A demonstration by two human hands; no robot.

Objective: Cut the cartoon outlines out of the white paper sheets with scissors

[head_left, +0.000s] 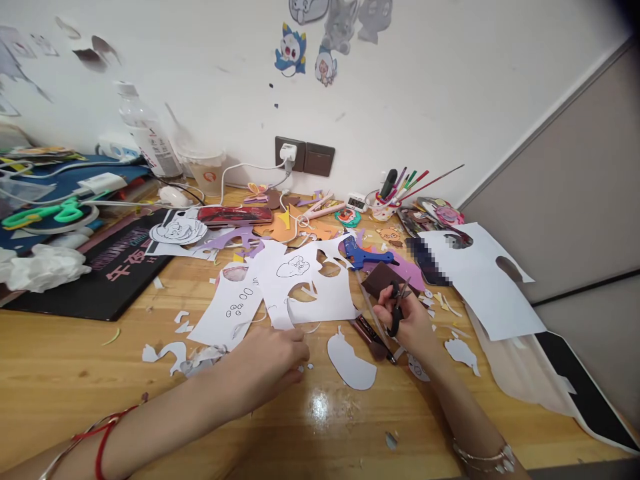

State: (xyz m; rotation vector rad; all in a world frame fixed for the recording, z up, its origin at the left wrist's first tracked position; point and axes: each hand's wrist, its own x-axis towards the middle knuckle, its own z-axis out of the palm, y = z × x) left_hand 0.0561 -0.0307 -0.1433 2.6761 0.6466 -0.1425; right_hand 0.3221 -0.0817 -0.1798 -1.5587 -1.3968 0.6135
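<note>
My left hand (275, 357) is closed at the near edge of a white sheet of paper (276, 283), which has a small line-drawn face on it. Its fingertips are partly hidden. The paper bends upward just beyond the knuckles. In my right hand (413, 327) is a pair of black-handled scissors (397, 313), with the fingers around the handles and the blades pointing up and away. Under that hand lie a makeup brush (373, 340) and a dark brown square (385, 279). Between my hands rests a rounded white paper cutout (351, 363).
A blue glue gun (367, 255) lies behind the papers. Paper scraps (173, 353) litter the wooden table (200, 427). At the back stand a plastic bottle (150, 137), a cup (204, 172) and a pen holder (384, 205). More cut paper (487, 287) is at right.
</note>
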